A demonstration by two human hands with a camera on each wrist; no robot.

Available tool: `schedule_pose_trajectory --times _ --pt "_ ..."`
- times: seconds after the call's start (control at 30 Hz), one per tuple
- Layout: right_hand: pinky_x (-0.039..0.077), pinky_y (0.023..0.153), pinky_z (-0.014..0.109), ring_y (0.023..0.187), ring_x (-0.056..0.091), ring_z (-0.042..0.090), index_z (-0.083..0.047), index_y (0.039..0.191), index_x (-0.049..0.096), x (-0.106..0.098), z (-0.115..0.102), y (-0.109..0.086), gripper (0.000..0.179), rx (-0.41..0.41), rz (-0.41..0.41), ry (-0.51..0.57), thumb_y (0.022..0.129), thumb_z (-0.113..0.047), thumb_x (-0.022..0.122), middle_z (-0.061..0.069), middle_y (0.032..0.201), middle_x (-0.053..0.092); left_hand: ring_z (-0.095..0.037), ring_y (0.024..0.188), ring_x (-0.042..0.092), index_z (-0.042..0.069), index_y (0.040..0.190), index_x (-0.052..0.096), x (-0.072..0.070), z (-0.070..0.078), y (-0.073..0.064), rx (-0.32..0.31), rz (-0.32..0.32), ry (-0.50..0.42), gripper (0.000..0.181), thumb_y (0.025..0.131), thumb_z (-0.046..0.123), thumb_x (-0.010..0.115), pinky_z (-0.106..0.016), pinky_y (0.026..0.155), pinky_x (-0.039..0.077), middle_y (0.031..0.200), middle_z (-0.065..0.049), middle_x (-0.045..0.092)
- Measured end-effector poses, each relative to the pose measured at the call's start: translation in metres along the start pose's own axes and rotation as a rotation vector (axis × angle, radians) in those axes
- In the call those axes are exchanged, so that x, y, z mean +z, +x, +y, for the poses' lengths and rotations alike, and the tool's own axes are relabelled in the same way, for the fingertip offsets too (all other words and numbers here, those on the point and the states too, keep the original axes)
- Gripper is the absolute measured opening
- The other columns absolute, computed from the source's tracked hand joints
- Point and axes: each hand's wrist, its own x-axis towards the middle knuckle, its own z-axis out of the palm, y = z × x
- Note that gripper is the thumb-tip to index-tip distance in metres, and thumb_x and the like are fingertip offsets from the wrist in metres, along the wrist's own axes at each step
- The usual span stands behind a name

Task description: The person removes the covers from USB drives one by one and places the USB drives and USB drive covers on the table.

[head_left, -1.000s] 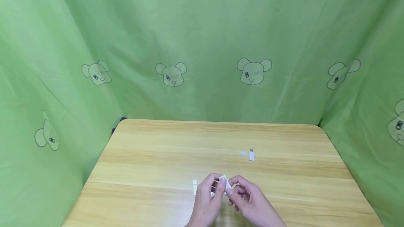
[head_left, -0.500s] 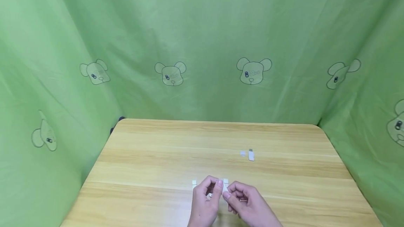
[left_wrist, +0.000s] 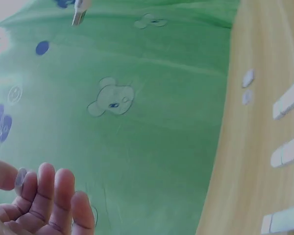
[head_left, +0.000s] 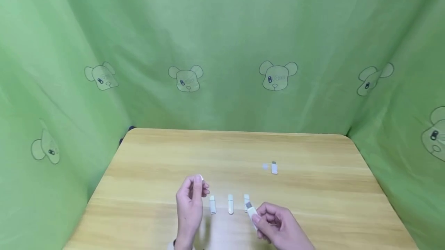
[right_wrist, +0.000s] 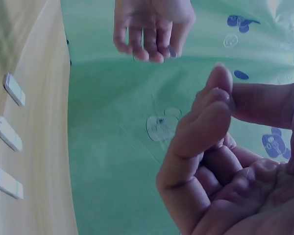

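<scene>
My left hand point(head_left: 189, 203) is raised at the left, pinching a small white cap point(left_wrist: 20, 182) between thumb and forefinger. My right hand point(head_left: 279, 225) grips an uncapped white USB stick point(head_left: 253, 216), its metal plug pointing up and to the left. Three capped white USB sticks lie in a row between the hands: a left one point(head_left: 213, 205), a round-ended middle one point(head_left: 231, 204) and a right one point(head_left: 246, 203), which the held stick partly overlaps. In the right wrist view the fingers point(right_wrist: 206, 127) hide the held stick.
Farther back on the wooden table point(head_left: 167, 153), another uncapped USB stick point(head_left: 274, 168) lies beside a loose white cap point(head_left: 265, 166). A green curtain point(head_left: 226, 29) with bear heads surrounds the table's back and sides.
My hands were together on one stick and have parted. The left has moved left and up with the cap, baring the plug of the stick in the right. The row of sticks has come into view.
</scene>
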Motion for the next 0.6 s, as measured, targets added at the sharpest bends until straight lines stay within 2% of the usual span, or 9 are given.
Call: schedule_pose_trajectory --times 0.13,0.27,0.37,0.5,0.6 --pt "0.052 0.054 0.026 0.062 0.058 0.001 0.004 0.100 0.059 -0.001 -0.006 0.006 0.023 0.014 0.044 -0.034 0.103 -0.019 0.059 -0.007 0.074 0.064 -0.016 0.075 0.067 0.001 0.094 0.064 -0.007 -0.003 0.003 -0.015 -0.058 0.027 0.028 0.104 0.026 0.057 -0.025 0.075 0.059 0.088 -0.013 0.068" --pt "0.052 0.054 0.026 0.062 0.058 0.003 0.000 0.101 0.061 0.000 -0.011 0.009 0.024 0.073 0.056 -0.047 0.102 -0.024 0.061 -0.005 0.074 0.064 -0.013 0.075 0.066 0.005 0.090 0.066 -0.004 -0.009 -0.001 0.005 -0.024 0.058 0.023 0.102 0.023 0.061 -0.026 0.074 0.057 0.086 -0.009 0.069" --pt "0.052 0.055 0.026 0.063 0.057 0.005 -0.001 0.101 0.062 -0.001 -0.012 0.010 0.024 0.082 0.066 -0.066 0.101 -0.025 0.061 -0.004 0.075 0.063 -0.012 0.078 0.064 0.007 0.089 0.068 -0.003 -0.010 -0.002 0.020 -0.018 0.077 0.019 0.100 0.023 0.064 -0.025 0.076 0.054 0.087 -0.006 0.070" --pt "0.051 0.052 0.026 0.067 0.056 0.005 -0.002 0.101 0.064 -0.002 -0.011 0.010 0.023 0.064 0.092 -0.106 0.101 -0.024 0.062 -0.002 0.081 0.060 -0.009 0.079 0.064 0.005 0.087 0.069 -0.001 -0.008 -0.006 0.033 -0.052 0.053 0.017 0.097 0.018 0.067 -0.024 0.077 0.052 0.089 -0.008 0.073" --pt "0.050 0.049 0.024 0.069 0.055 0.005 -0.005 0.100 0.067 -0.002 -0.012 0.011 0.021 0.058 0.118 -0.133 0.100 -0.025 0.064 -0.001 0.083 0.061 -0.007 0.075 0.064 0.003 0.085 0.068 0.000 -0.009 -0.008 0.037 -0.073 0.022 0.015 0.095 0.014 0.069 -0.022 0.073 0.053 0.089 -0.012 0.074"
